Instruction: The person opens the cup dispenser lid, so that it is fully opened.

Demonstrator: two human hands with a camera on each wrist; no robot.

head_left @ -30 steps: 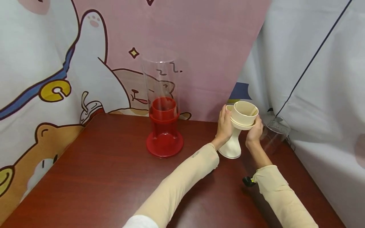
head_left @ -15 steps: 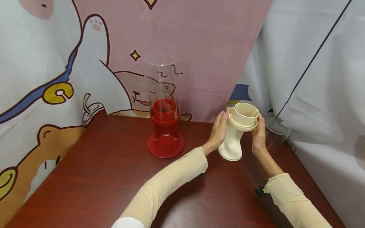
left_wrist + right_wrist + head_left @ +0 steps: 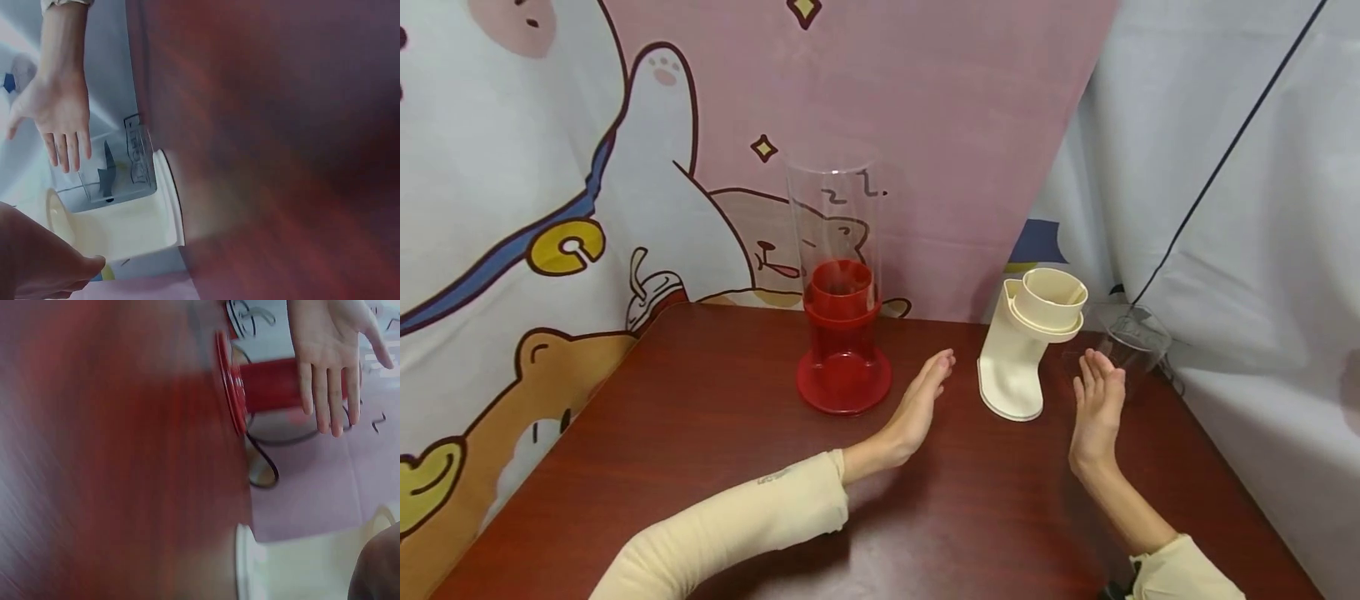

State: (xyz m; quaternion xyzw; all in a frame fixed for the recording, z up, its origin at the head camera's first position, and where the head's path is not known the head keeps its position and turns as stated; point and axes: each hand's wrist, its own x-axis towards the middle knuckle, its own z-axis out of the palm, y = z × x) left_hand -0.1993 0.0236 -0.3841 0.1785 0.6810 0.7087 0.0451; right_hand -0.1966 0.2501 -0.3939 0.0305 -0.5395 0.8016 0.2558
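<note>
A cream plastic stand (image 3: 1015, 367) with a round cup-like top and a flat foot stands upright on the table. To its left, my left hand (image 3: 910, 412) is held apart from it, fingers straight and palm turned inward. My right hand (image 3: 1097, 412) is raised on its other side, fingers straight, holding nothing. In the left wrist view the cream stand (image 3: 125, 228) shows beyond my near hand, with the right palm (image 3: 62, 112) facing it. The right wrist view shows the left palm (image 3: 328, 356) spread in front of a red base.
A red base (image 3: 844, 379) carrying a tall clear cylinder (image 3: 833, 208) stands at the back, left of the cream stand. Behind my right hand is a clear container (image 3: 1138, 333) near the table's right edge. A printed cloth (image 3: 940, 167) hangs along the back.
Both hands have let go of the cream stand and drawn apart toward the near side, the left hand leftward. The stand stays upright in place. The head view has shifted slightly.
</note>
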